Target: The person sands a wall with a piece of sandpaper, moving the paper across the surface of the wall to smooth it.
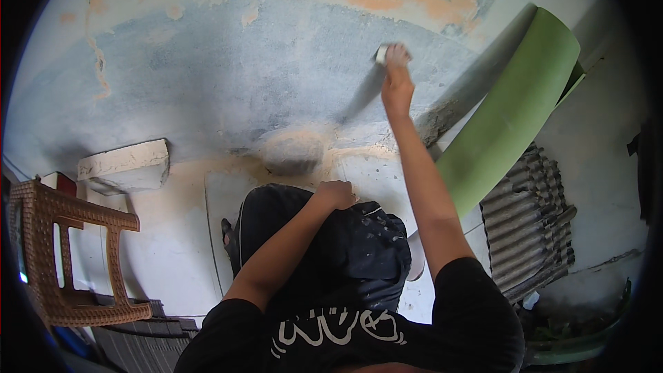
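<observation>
At the left edge of the floor stands a brown woven plastic chair (72, 262), and just beyond it a pale concrete block (124, 166) lies at the foot of the wall (228, 76), whose grey and orange paint is worn and patchy. The left hand (336, 194) rests closed on the person's knee, over dark paint-speckled trousers (345, 249); it holds nothing that can be seen. Further right, the right hand (396, 76) is stretched up against the wall, fingers wrapped tight around a small pale sanding block (382, 53) pressed flat to the grey patch in the upper middle of the wall. The block looks light and stiff, easy to manage in one hand; it likely sits best gripped across its back with the fingertips along its edges, so the palm can push it flat. Its dusty face could slip. To the right a green rolled sheet (518, 103) leans against the wall, and dark corrugated roofing sheets (528, 221) lie on the floor.
</observation>
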The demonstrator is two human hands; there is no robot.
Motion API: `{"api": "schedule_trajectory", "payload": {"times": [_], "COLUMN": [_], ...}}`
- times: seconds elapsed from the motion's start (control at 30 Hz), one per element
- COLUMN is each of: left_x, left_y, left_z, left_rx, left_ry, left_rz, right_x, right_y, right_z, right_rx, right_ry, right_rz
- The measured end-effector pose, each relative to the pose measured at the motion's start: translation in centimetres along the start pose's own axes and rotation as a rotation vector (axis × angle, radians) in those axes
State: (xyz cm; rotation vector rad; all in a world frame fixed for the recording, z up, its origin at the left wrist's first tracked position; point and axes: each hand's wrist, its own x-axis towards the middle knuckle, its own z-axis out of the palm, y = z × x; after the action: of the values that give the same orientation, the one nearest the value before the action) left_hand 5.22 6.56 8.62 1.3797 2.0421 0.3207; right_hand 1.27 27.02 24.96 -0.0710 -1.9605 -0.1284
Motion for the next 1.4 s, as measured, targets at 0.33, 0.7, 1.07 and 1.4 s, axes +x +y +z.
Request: {"api": "schedule_trajectory", "payload": {"times": [0.33,0.7,1.07,1.4], "left_x": [0.1,0.6,1.8,4.3], "left_y": [-1.6,-0.1,-1.4,-4.3], "left_z": [0.0,0.3,2.1,1.2], "left_rx": [-0.027,-0.023,0.012,-0.387], "left_ry": [-0.009,-0.068,-0.099,0.438], "left_rz": [0.046,0.016,0.023,0.22], "right_x": [-8.9,4.8,-16.6,-20.9], "right_y": [0.4,2.4,-0.9,0.3], "right_z": [-1.1,0.7,3.3,-3.0], "right_rx": [-0.013,-0.017,0.073,1.203], "right_ry": [-0.193,0.292,-0.22,-0.479], "right_rz": [-0.032,0.05,0.157,1.172]}}
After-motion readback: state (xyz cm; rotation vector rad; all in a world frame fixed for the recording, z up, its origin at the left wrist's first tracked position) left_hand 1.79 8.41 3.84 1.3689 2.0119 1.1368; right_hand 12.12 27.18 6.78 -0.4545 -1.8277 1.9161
